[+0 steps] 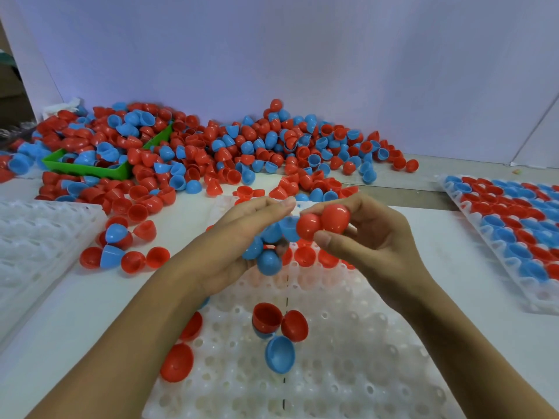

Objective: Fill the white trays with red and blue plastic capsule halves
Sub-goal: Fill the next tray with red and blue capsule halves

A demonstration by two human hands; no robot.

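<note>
A white tray (332, 373) with round pockets lies in front of me. A row of red halves (305, 256) sits in its far pockets, and loose red and blue halves (279, 353) lie on its near part. My left hand (239, 234) cups several blue halves (269, 261) above the tray. My right hand (372, 237) pinches two red halves (323, 222) between thumb and fingers, right beside the left hand's fingertips.
A big heap of red and blue halves (211, 146) covers the back of the table, partly burying a green bin (90, 169). A filled white tray (514, 225) lies at the right. Another white tray (36, 237) lies at the left, loose halves (121, 255) beside it.
</note>
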